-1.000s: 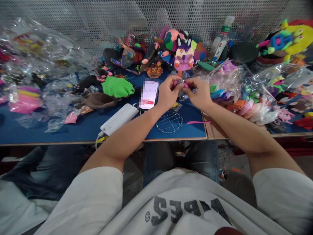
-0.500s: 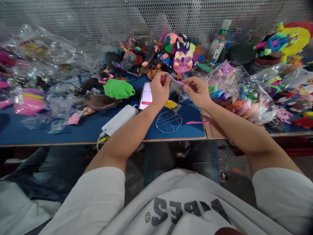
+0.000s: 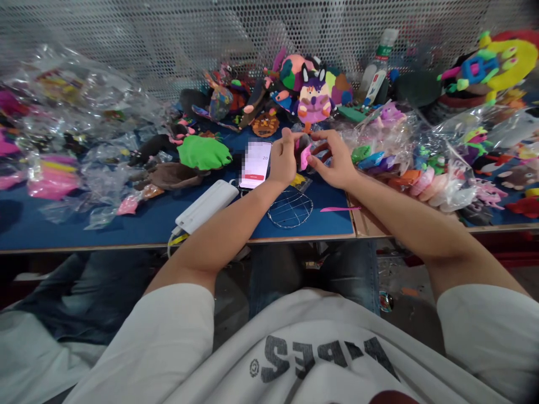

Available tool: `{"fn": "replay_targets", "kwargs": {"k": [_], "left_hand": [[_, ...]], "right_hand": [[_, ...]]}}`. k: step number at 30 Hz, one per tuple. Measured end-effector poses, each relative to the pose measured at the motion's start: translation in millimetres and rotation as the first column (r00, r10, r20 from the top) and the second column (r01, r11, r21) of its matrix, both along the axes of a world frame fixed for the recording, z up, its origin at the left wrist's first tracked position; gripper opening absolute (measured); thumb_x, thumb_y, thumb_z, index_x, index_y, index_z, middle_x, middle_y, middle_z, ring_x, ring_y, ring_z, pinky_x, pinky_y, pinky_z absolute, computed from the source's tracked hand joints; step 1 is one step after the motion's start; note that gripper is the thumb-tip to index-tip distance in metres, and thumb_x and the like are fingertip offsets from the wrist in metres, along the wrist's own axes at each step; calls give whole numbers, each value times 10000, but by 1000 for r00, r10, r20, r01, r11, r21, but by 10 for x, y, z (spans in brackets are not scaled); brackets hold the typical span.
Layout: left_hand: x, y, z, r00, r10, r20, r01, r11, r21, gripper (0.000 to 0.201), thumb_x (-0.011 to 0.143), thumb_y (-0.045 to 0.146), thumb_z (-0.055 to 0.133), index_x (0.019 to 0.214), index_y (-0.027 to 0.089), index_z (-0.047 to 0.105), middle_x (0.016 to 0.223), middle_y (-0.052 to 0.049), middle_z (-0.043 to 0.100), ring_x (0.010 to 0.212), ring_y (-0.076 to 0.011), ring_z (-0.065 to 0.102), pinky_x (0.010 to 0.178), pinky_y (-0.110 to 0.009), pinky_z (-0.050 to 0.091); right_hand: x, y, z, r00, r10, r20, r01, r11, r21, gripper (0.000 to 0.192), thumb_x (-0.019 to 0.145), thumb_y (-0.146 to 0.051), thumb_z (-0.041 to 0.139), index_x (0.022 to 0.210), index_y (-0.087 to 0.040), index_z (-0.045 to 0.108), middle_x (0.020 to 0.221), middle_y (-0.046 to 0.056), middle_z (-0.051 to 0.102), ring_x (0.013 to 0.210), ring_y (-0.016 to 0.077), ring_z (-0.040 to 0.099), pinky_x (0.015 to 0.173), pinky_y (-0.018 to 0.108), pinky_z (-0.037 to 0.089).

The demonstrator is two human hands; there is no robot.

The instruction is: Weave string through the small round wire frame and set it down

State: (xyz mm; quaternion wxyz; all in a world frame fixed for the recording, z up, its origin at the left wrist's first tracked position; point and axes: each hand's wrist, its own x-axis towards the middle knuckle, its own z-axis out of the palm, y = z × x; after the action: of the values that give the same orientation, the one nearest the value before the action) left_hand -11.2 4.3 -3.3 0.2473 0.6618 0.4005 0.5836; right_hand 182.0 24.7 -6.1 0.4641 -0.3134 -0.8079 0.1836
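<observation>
Above the blue table, my left hand (image 3: 283,161) is closed on a lump of dark grey and pink modelling clay (image 3: 305,158). My right hand (image 3: 336,161) comes in from the other side, its thumb against the pink part and its fingers curled around the far side. Just below the hands lies a small bag with yellow clay (image 3: 300,179), partly covered. Nearer the table edge is a round wire mesh frame (image 3: 290,209), and to its right a pink plastic modelling knife (image 3: 340,209).
A lit phone (image 3: 255,164) and a white power bank (image 3: 206,206) with a cable lie left of my hands. A purple clay figure (image 3: 315,101) stands behind them. Bagged clay and a green clay piece (image 3: 204,152) crowd the left; a bottle (image 3: 381,62) stands at the back.
The pink clay strip stretched between my hands is now bunched against the dark grey clay. My hands are closer together and slightly lower, and more of the phone shows.
</observation>
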Motion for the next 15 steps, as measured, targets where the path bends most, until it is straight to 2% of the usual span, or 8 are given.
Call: {"fn": "replay_targets", "kwargs": {"k": [3, 7, 11, 15], "left_hand": [[50, -53, 13, 997, -79, -20, 80, 996, 28, 716, 1005, 892, 492, 1312, 310, 775, 1122, -80, 822, 1191, -280, 775, 1047, -477, 642], [118, -22, -89, 991, -123, -49, 124, 992, 29, 617, 953, 751, 751, 1272, 224, 763, 1138, -94, 819, 1094, -287, 799, 988, -459, 658], [113, 104, -201, 995, -92, 27, 93, 995, -34, 384, 957, 507, 830, 1189, 209, 759, 1098, -91, 836, 1001, -274, 814, 912, -449, 680], [39, 177, -183, 994, -29, 102, 39, 994, -101, 381, 914, 416, 869, 1198, 196, 744, 1098, -108, 846, 995, -283, 829, 908, -465, 694]], "right_hand": [[46, -5, 62, 999, -38, 37, 37, 999, 34, 775, 935, -837, 660, 1482, -288, 644, 1483, 155, 688, 1143, 338, 767, 891, 512, 691], [94, 73, 92, 997, -71, 24, 72, 997, -6, 667, 994, -790, 605, 1345, -242, 751, 1257, 141, 804, 1028, 315, 778, 874, 498, 686], [114, 173, 65, 999, -31, 41, 34, 997, -66, 599, 1019, -754, 590, 1230, -229, 789, 1087, 106, 829, 917, 265, 765, 863, 468, 670], [99, 180, 31, 999, 45, 26, -42, 994, -97, 525, 1008, -698, 659, 1241, -240, 766, 1097, 89, 810, 905, 241, 745, 886, 459, 655]]}}
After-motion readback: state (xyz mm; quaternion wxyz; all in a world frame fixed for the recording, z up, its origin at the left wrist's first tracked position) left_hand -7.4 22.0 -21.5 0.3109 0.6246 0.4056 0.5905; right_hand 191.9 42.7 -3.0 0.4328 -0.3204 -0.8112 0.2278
